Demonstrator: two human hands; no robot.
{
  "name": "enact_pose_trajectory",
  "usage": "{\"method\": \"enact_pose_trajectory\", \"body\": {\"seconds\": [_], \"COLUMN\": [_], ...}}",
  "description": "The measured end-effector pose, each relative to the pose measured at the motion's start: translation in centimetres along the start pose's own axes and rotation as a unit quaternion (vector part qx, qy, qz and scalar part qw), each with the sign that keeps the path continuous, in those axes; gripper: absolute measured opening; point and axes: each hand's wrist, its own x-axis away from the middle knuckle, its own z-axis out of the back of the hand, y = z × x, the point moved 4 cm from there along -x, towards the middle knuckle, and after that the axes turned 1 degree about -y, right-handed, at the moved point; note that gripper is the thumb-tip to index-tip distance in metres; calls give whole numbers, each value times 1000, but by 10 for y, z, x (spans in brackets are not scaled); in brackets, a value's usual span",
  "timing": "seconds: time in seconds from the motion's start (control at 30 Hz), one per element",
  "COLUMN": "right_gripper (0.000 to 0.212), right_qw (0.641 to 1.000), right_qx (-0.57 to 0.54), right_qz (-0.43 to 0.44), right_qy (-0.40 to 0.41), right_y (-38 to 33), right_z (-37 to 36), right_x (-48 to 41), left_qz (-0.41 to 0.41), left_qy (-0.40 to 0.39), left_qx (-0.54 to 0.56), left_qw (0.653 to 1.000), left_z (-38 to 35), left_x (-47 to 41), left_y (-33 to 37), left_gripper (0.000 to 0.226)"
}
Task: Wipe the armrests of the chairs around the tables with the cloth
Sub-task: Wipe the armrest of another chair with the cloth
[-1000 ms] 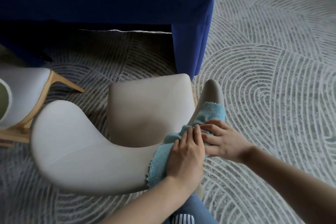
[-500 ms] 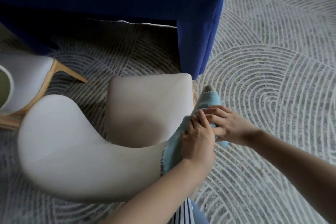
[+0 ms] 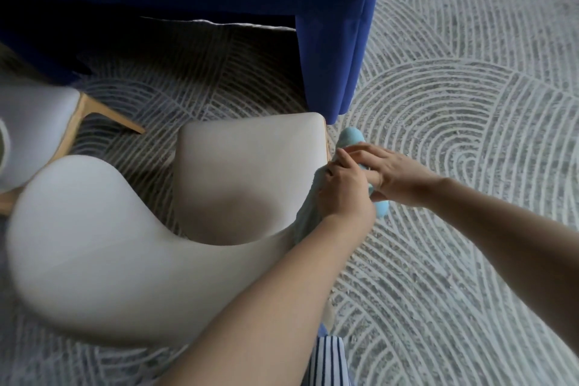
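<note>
A cream padded chair with a curved back and armrests stands below me, its seat facing a blue-draped table. A light blue cloth is wrapped over the chair's right armrest, which it hides almost to the tip. My left hand presses the cloth on the inner side of the armrest. On the outer side my right hand grips the cloth, a fold of which hangs below it. The two hands touch each other.
A second pale chair with wooden legs stands at the left edge. The table's blue cloth corner hangs to the floor just beyond the armrest tip. Grey patterned carpet spreads to the right. My striped clothing shows at the bottom.
Both hands have slid the cloth forward along the right armrest toward its tip, so the cloth now covers the tip. The view has shifted slightly.
</note>
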Motion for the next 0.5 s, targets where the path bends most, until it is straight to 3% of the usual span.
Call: {"method": "enact_pose_trajectory", "body": {"seconds": [0.2,0.33,0.5], "right_gripper": [67,69,71], "right_qw": [988,978,956], "right_qx": [-91,-102,-113], "right_qz": [-119,-180,-269], "right_qy": [45,32,22], "right_y": [-26,-39,-71], "right_z": [-2,-8,3], "right_x": [3,3,11], "left_qz": [66,90,54], "left_qy": [-67,-86,-91], "left_qx": [49,28,-2], "left_qw": [994,992,994], "left_z": [2,3,5], "left_x": [13,28,48], "left_y": [-8,-14,-21], "left_gripper": [107,104,96]}}
